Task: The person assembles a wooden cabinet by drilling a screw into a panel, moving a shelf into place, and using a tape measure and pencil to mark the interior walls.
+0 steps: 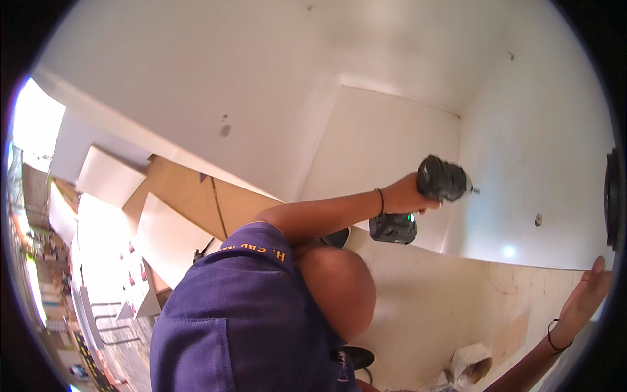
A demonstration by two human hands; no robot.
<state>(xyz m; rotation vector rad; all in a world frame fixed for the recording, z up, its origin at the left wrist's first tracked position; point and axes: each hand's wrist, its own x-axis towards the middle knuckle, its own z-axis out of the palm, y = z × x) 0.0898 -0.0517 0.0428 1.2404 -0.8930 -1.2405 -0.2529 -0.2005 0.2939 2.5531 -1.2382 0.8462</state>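
My left hand (405, 195) is wrapped round the grip of a black cordless drill (444, 179). A small green light glows at its battery base, and the bit points right, toward a white panel (496, 222). Bit and panel look slightly apart. On that panel sit a bright light spot and a small grey fitting (538, 220). At the far right, my right hand (586, 294) is against the panel's lower edge with a finger stretched up, partly cut off by the picture's rim. A dark band circles each wrist.
White panels surround the drill like a box interior, with a long edge (176, 157) at left. Loose white boards (170, 232) lie on a brown surface at left. An open white carton (471, 362) stands low right. A blurred rounded shape (336, 294) blocks the middle.
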